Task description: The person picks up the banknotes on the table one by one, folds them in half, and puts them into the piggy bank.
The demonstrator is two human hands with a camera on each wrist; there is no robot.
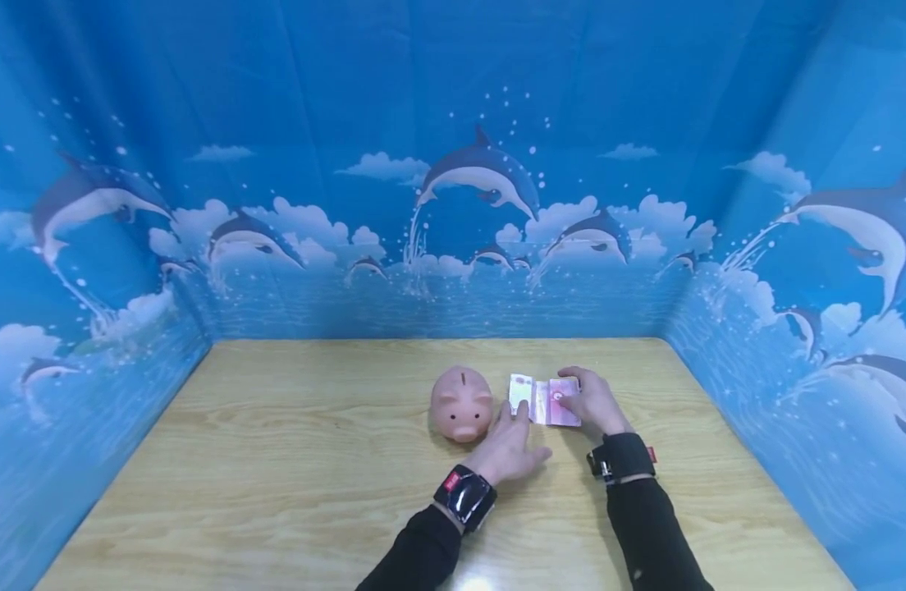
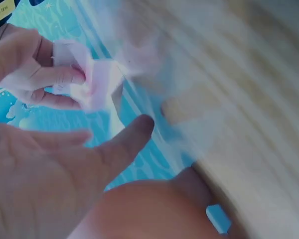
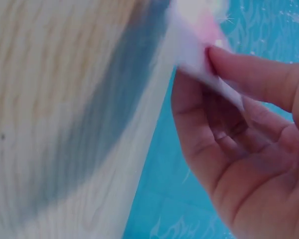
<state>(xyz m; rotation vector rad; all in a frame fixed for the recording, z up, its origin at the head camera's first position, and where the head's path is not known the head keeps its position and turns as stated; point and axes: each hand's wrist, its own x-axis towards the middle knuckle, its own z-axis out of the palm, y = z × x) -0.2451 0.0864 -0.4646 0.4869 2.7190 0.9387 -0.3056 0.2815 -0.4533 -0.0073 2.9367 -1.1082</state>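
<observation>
A pink banknote (image 1: 521, 387) with fold creases spans the space between my two hands. My right hand (image 1: 598, 404) pinches its right end, the thumb on the near face and the fingers behind, as the right wrist view shows with the note (image 3: 194, 59). My left hand (image 1: 505, 451) is beside the note's left end, fingers extended; in the left wrist view its straight index finger (image 2: 127, 142) stands apart from the note (image 2: 102, 84). Just left of this hand sits a pink piggy bank (image 1: 462, 404), its face toward me and a coin slot on top.
Both hands are over a light wood-grain table (image 1: 298, 460). Blue curtains (image 1: 335, 107) printed with dolphins, clouds and water enclose it at the back and on both sides. Dark straps (image 1: 465, 497) with cameras wrap both wrists.
</observation>
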